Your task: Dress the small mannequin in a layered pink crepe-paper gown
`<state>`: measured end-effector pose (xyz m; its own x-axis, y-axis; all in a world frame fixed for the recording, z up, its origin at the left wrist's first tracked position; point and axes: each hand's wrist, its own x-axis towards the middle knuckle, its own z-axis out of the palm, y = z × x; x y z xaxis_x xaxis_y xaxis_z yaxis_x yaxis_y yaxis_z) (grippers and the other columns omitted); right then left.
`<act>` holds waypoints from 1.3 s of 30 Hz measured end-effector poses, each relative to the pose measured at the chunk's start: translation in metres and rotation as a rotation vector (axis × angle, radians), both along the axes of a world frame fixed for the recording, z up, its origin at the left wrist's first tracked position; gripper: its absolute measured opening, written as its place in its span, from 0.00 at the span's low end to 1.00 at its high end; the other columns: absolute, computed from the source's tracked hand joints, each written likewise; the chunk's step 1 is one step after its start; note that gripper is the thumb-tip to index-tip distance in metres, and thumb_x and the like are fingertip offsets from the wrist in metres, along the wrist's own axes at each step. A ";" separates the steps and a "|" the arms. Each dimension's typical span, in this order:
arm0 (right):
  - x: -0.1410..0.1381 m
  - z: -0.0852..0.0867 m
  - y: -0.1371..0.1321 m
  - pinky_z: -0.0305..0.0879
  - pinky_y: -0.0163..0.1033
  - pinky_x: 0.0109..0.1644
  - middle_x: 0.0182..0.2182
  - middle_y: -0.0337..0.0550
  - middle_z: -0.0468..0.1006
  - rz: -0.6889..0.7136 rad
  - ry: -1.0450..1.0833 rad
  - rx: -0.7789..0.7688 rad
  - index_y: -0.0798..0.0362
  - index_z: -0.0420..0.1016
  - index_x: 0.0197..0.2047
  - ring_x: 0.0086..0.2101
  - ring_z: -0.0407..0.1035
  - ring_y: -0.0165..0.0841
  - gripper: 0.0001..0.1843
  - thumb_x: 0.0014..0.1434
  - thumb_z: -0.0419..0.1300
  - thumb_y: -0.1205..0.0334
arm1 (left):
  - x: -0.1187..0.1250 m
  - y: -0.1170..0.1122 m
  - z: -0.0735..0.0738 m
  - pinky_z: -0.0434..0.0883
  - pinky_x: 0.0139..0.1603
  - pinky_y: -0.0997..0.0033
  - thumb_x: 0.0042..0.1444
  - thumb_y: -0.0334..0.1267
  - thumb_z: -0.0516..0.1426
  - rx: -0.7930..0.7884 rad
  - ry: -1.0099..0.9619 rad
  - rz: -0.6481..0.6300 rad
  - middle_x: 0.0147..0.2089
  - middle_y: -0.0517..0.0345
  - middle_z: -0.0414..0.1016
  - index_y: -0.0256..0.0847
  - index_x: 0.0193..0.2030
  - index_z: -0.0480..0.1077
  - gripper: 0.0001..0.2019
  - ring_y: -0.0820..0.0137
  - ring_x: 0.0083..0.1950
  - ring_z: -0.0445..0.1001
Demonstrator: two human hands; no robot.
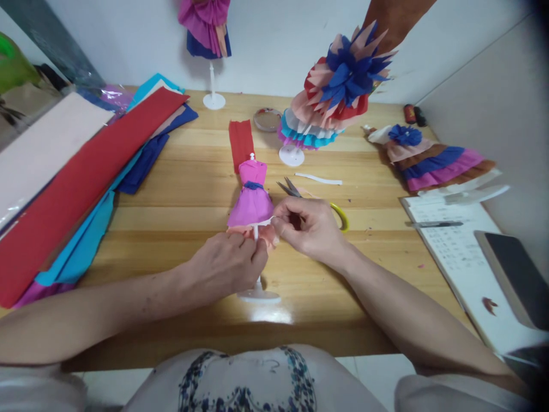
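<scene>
A small dress form in a pink crepe-paper dress (251,207) with a blue waistband stands upright on a white stand (259,296) in front of me. A thin white strip (262,223) runs along the skirt's hem, and its right end meets my fingertips. My right hand (311,229) is closed in a pinch on that end. Below the hem, my left hand (227,260) is curled by the stand's pole, against a peach crepe-paper ruffle (268,234). Its fingertips are partly hidden, but they appear closed on the ruffle. Yellow-handled scissors (341,216) lie behind my right hand.
Folded crepe-paper sheets (94,189) cover the left side. Behind stand a tall ruffled dress (326,109) and another dressed form (210,34). A red paper piece (241,143), tape roll (267,119) and white strip (318,179) lie farther back. Notebook (446,252) and phone (514,274) are right.
</scene>
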<state>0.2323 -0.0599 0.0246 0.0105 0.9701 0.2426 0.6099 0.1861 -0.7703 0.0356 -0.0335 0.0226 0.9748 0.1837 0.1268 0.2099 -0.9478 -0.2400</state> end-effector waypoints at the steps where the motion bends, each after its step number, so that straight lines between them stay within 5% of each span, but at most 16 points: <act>1: 0.003 0.002 0.001 0.52 0.30 0.22 0.16 0.31 0.63 0.039 -0.022 -0.007 0.54 0.67 0.22 0.17 0.53 0.22 0.07 0.51 0.57 0.69 | 0.000 0.000 0.001 0.73 0.33 0.68 0.61 0.26 0.49 -0.001 -0.006 -0.008 0.33 0.50 0.76 0.28 0.51 0.68 0.13 0.66 0.34 0.75; 12: 0.009 0.009 0.002 0.54 0.31 0.25 0.16 0.31 0.63 0.085 -0.116 -0.004 0.55 0.70 0.23 0.18 0.56 0.22 0.07 0.51 0.57 0.72 | 0.006 0.013 0.014 0.72 0.37 0.65 0.59 0.25 0.48 0.024 0.013 -0.176 0.52 0.40 0.74 0.26 0.51 0.70 0.16 0.65 0.38 0.73; 21: 0.010 0.010 0.001 0.54 0.31 0.25 0.17 0.31 0.64 0.104 -0.112 -0.022 0.54 0.68 0.23 0.19 0.56 0.23 0.07 0.51 0.56 0.71 | 0.006 0.011 0.005 0.71 0.35 0.67 0.61 0.27 0.46 0.067 -0.004 -0.228 0.52 0.40 0.76 0.29 0.54 0.68 0.17 0.65 0.39 0.77; 28: 0.009 0.008 0.000 0.54 0.31 0.25 0.17 0.31 0.64 0.106 -0.121 -0.040 0.53 0.67 0.23 0.19 0.55 0.23 0.07 0.51 0.56 0.71 | 0.006 0.006 -0.001 0.69 0.27 0.66 0.60 0.33 0.50 0.022 -0.023 -0.220 0.51 0.34 0.75 0.33 0.38 0.71 0.09 0.62 0.32 0.78; 39: 0.009 0.010 0.001 0.53 0.31 0.25 0.17 0.31 0.64 0.115 -0.119 -0.056 0.54 0.67 0.23 0.18 0.55 0.23 0.07 0.51 0.56 0.71 | 0.006 0.005 -0.006 0.70 0.28 0.64 0.59 0.31 0.50 0.038 -0.023 -0.191 0.52 0.33 0.74 0.32 0.42 0.72 0.10 0.60 0.36 0.78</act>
<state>0.2413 -0.0589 0.0342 -0.1271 0.9752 0.1814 0.6748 0.2191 -0.7048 0.0412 -0.0289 0.0171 0.9882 -0.0094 0.1530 0.0331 -0.9614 -0.2731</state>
